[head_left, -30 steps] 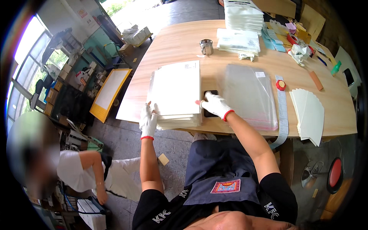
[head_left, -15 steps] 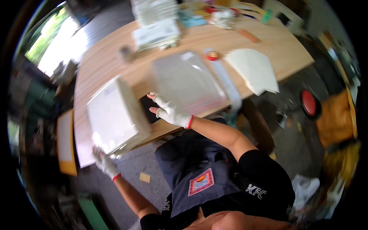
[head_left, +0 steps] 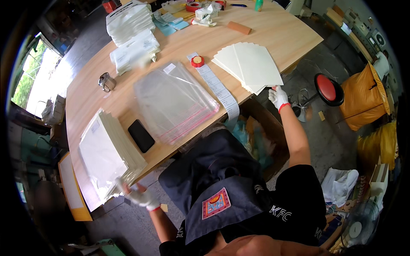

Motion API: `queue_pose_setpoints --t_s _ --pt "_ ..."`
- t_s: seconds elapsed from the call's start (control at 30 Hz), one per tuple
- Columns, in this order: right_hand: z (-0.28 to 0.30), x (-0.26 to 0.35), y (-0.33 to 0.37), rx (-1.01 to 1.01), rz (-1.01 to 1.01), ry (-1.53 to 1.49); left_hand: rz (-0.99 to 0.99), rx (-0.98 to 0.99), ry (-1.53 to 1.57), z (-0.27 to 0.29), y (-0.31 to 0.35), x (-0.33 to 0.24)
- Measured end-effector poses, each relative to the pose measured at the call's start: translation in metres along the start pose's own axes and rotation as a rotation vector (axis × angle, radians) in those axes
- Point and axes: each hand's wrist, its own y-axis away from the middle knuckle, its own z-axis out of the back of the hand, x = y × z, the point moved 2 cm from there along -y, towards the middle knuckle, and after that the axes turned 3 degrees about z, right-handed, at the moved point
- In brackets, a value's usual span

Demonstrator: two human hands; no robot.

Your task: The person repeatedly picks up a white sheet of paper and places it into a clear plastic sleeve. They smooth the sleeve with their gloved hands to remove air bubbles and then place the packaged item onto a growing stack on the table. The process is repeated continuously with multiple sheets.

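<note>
Both my hands wear white gloves with red cuffs and bare fingertips. My right hand (head_left: 278,98) is at the near corner of a fan of cream card sheets (head_left: 252,64), its fingers closed at the corner of a sheet. The fan lies at the table's right edge. My left hand (head_left: 143,197) is a little blurred, fingers apart, beside the near end of a thick stack of plastic-wrapped sheets (head_left: 102,158) on the left. Between the two piles lie a black phone (head_left: 141,135) and a stack of clear plastic bags (head_left: 175,100) with pink-striped edges.
A long strip of printed labels (head_left: 218,89) hangs over the table's front edge, a red tape roll (head_left: 197,61) on it. A metal cup (head_left: 106,82) stands at the left. Wrapped packs (head_left: 130,25) are piled at the back. A red stool (head_left: 329,94) stands right of the wooden table (head_left: 294,40).
My right hand has moved from above the phone, beside the wrapped stack, to the cream sheets at the right. My left hand has shifted from the stack's near left corner rightward along its near end.
</note>
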Motion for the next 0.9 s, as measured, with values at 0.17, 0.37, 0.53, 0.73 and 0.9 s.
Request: queue_pose_setpoints --t_s 0.17,0.37,0.53,0.73,0.9 --pt "0.020 0.009 -0.024 0.194 -0.003 -0.090 0.037 0.442 0.143 -0.083 -0.016 -0.045" --pt "-0.011 0.006 -0.027 -0.040 -0.027 -0.217 0.060 0.845 -0.054 -0.168 -0.028 -0.043" --pt "-0.040 0.023 -0.033 -0.096 0.210 -0.114 0.111 1.257 -0.504 -0.222 -0.035 -0.045" --pt "-0.064 0.054 0.019 0.044 0.486 -0.143 0.175 1.252 -0.696 -0.241 -0.034 -0.030" --pt "-0.031 0.067 0.077 0.357 0.459 0.032 0.119 1.224 -0.593 -0.232 -0.039 -0.027"
